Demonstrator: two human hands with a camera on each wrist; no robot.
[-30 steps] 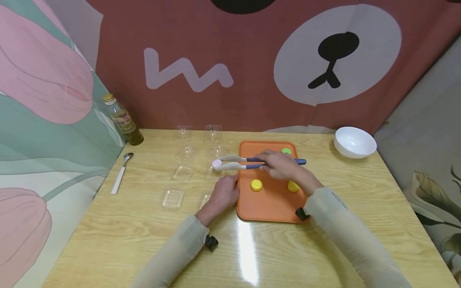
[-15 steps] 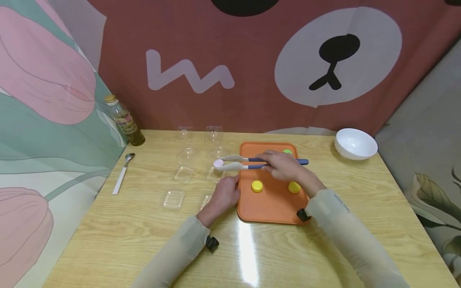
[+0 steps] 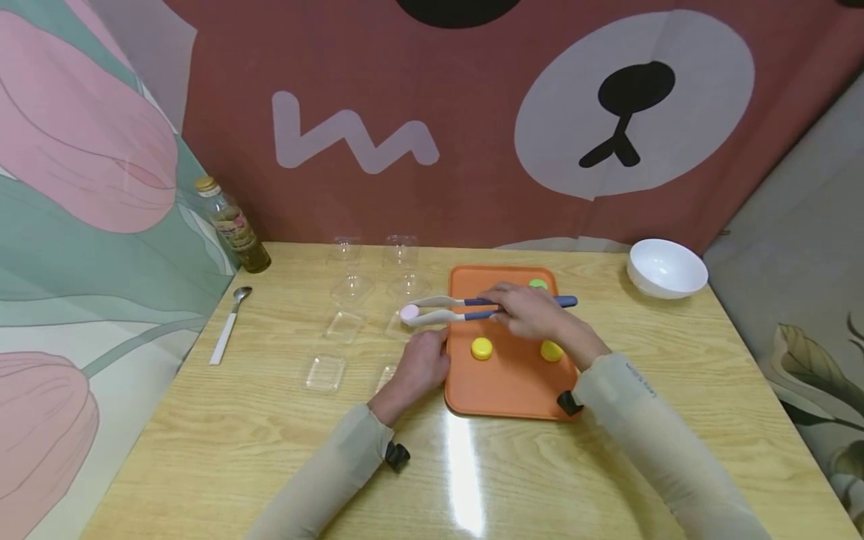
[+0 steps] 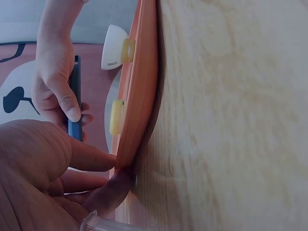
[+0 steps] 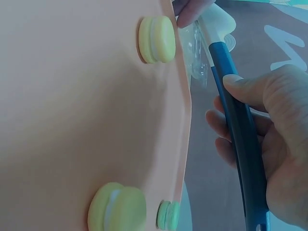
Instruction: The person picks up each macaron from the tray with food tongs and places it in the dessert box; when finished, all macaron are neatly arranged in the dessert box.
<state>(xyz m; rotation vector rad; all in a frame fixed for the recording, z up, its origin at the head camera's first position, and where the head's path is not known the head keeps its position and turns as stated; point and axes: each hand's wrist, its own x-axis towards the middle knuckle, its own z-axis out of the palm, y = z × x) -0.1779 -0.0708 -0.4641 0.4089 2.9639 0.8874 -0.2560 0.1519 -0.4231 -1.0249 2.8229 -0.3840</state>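
My left hand (image 3: 425, 361) pinches the left rim of the orange tray (image 3: 506, 394), its thumb and a finger at the edge in the left wrist view. My right hand (image 3: 529, 309) grips blue-handled tongs (image 5: 240, 144) above the tray. Between their pale tips, left of the tray, is a pink macaron (image 3: 409, 313) over a clear plastic container (image 3: 397, 325). On the tray lie one yellow macaron (image 3: 481, 348) near the left side, another yellow macaron (image 5: 130, 209) under the right wrist, and a green macaron (image 5: 168, 215) at the back, partly hidden by the right hand in the head view.
Several clear plastic containers (image 3: 325, 373) stand in two columns left of the tray, some with raised lids. A white bowl (image 3: 664, 270) is at the back right. At the left are a spoon (image 3: 226, 330) and a bottle (image 3: 239, 240).
The tongs' tips, with the pink macaron, have dipped slightly toward the near side, and the tongs' arms look a little wider apart. The left hand stays at the tray's rim.
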